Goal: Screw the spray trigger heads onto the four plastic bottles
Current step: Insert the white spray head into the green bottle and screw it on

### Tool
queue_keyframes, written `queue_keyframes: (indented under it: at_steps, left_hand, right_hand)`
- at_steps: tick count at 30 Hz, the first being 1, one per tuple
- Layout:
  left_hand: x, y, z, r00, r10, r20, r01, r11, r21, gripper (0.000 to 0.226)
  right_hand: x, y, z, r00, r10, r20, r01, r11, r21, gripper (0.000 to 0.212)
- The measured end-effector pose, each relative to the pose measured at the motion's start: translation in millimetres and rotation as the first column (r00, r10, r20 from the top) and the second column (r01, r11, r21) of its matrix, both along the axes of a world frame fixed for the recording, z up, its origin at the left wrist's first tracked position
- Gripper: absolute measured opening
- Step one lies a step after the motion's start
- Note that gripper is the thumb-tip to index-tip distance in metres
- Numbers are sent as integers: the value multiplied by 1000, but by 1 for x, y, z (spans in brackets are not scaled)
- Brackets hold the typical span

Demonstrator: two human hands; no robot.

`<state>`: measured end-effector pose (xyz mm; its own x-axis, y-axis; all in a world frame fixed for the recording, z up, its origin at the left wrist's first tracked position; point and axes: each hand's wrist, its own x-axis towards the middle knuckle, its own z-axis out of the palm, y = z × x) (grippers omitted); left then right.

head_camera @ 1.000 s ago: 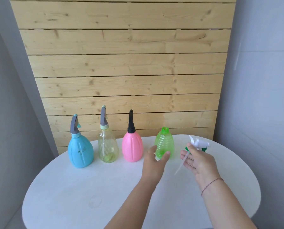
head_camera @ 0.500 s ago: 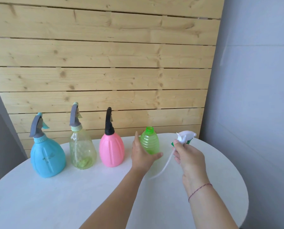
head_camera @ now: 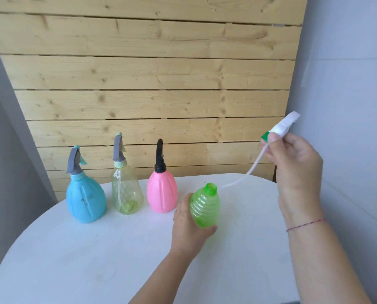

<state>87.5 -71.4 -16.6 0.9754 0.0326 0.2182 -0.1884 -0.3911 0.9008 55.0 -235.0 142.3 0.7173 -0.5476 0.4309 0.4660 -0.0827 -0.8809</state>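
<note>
We see three capped bottles [head_camera: 126,189] in a row left of centre on the desk [head_camera: 95,260]; an open bottle [head_camera: 205,207] sits right of them, a trigger head [head_camera: 279,128] at upper right.

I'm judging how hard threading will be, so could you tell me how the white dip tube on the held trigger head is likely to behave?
The dip tube probably flexes easily: it hangs in a curve below the trigger head in the right hand. Thin and long, it likely sways, so its tip may miss the narrow neck of the green bottle.

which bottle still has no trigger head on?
The green bottle, tilted in the left hand: its threaded neck is open. The blue, clear and pink bottles are capped.
</note>
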Motion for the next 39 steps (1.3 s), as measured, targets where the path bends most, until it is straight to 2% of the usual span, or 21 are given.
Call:
queue_keyframes:
  at_steps: [7,12,17,19,22,26,29,32,39]
  left_hand:
    - [-34,30,10,996,73,54,-80,989,125,96]
    - [-42,38,16,994,59,88,-75,979,190,95]
    - [-43,43,21,995,43,92,-60,980,190,95]
    - [-43,45,26,997,15,72,-27,985,169,95]
    - [-44,48,33,996,-78,30,74,990,122,90]
    - [-45,54,43,968,-232,-93,230,973,-34,84]
    - [-45,60,47,926,-329,-184,311,942,-123,78]
    - [-46,66,52,863,-435,-255,393,897,-200,83]
    - [-49,78,59,743,-609,-278,541,791,-284,71]
  right_hand:
    - [-9,26,5,994,97,50,-91,989,-115,14]
    - [-7,40,1,989,138,59,-130,984,-119,16]
    - [1,46,-12,980,198,20,-195,974,-114,19]
    - [5,48,-20,955,292,-44,-295,948,-123,16]
    - [9,51,-36,854,494,-163,-516,844,-147,10]
    - [9,52,-52,716,650,-253,-693,706,-148,32]
    - [8,50,-52,660,709,-249,-747,654,-120,34]
    - [7,46,-50,614,739,-278,-785,607,-122,38]
    - [6,41,-51,562,758,-330,-823,554,-130,37]
